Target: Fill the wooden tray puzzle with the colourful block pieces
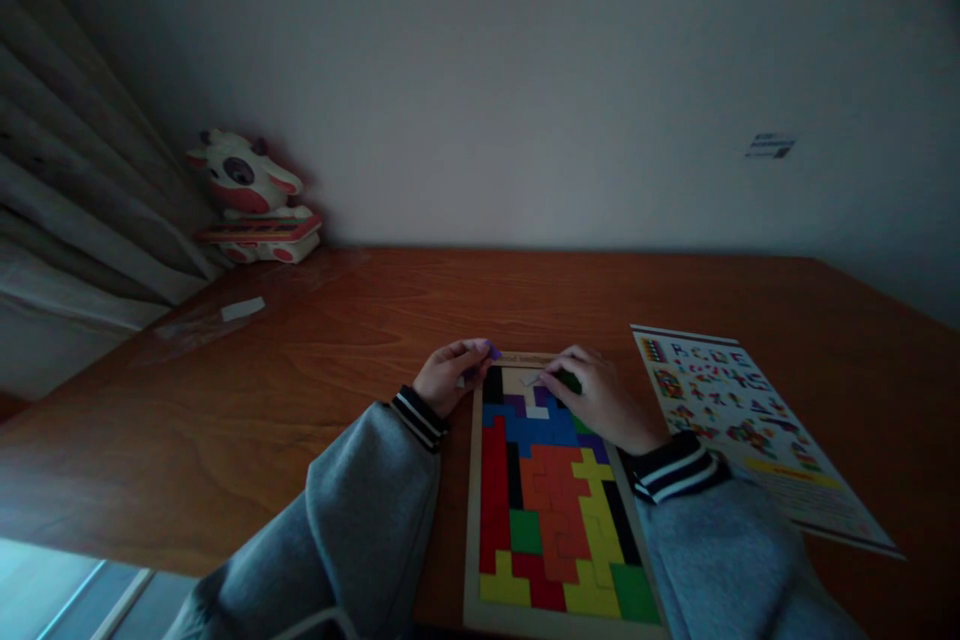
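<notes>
A wooden block-puzzle board [473, 520] lies in front of me, mostly filled with red, orange, yellow, blue, green and black pieces. At its top left corner my left hand [450, 375] is closed, with a small purple puzzle piece [494, 351] pinched at its fingertips. My right hand [600, 400] reaches over the upper right of the board, thumb and finger together on a pale puzzle piece [531, 381]. Bare board shows around that piece. Below it sits a white patch [537, 412] between purple and blue pieces. The right hand hides part of the top right corner.
To the right of the board lies a printed pattern sheet [750, 420]. A cow-shaped toy keyboard [259, 200] stands at the back left near the curtain [82, 170]. Clear plastic with a white label [243, 309] lies on the wooden table [360, 320]. The wall rises behind.
</notes>
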Tool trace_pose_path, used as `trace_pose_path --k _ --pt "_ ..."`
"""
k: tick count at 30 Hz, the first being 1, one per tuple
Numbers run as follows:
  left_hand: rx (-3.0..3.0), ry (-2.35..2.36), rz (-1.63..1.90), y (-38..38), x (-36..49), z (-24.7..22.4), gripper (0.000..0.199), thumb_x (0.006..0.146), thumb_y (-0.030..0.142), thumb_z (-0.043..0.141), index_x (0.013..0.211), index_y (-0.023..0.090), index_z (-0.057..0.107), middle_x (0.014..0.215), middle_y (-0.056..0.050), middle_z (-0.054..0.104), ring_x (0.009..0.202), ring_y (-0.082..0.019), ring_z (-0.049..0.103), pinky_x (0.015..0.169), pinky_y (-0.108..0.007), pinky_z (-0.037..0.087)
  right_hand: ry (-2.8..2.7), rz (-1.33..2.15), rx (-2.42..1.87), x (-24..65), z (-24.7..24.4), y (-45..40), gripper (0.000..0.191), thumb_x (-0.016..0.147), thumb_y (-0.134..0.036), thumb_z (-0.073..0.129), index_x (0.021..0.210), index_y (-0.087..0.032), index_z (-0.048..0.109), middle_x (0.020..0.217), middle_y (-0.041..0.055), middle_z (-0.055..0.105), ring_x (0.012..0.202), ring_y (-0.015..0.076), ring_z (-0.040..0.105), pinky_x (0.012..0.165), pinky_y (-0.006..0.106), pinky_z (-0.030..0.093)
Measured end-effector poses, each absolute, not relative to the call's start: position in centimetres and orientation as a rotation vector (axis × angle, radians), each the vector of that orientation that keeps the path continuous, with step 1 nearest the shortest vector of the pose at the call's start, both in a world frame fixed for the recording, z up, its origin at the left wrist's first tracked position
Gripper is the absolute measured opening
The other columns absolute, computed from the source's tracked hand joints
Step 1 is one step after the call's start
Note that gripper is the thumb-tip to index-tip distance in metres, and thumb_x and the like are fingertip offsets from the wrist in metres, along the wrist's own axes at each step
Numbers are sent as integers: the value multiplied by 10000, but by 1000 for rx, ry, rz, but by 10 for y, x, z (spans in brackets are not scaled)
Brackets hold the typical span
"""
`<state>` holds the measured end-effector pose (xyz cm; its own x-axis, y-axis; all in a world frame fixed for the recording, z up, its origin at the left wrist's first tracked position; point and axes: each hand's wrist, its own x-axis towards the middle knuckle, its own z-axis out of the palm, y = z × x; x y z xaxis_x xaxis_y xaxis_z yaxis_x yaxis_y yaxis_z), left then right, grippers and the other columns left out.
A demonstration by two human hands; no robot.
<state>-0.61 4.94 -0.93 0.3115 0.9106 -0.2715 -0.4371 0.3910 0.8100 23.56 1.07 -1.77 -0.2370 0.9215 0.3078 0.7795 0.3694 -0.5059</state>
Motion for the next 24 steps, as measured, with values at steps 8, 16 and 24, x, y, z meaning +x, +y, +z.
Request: trace_pose_path --k 8,16,24 --pt "735 847 1070 51 -3 -10 303 673 268 890 814 98 682 712 -11 657 574 -48 568 569 -148 474 -2024 268 -1529 221 -16 18 310 930 -500 548 863 -251 720 915 59 691 903 236 654 815 401 452" --pt "818 823 1052 48 2 -12 399 616 371 911 821 99 702 782 -35 688 590 -48 554 547 -155 427 -1984 153 -1632 210 -16 20 333 818 -574 656 785 -246 706 859 64 718 850 260 667 774 416 448" --pt "801 861 1041 48 1 -13 435 581 371 926 843 103 705 786 -32 687 619 -58 575 580 -159 449 -2027 260 -1527 221 -11 21 356 963 -421 473 790 -244 728 814 56 724 758 205 677 713 345 475"
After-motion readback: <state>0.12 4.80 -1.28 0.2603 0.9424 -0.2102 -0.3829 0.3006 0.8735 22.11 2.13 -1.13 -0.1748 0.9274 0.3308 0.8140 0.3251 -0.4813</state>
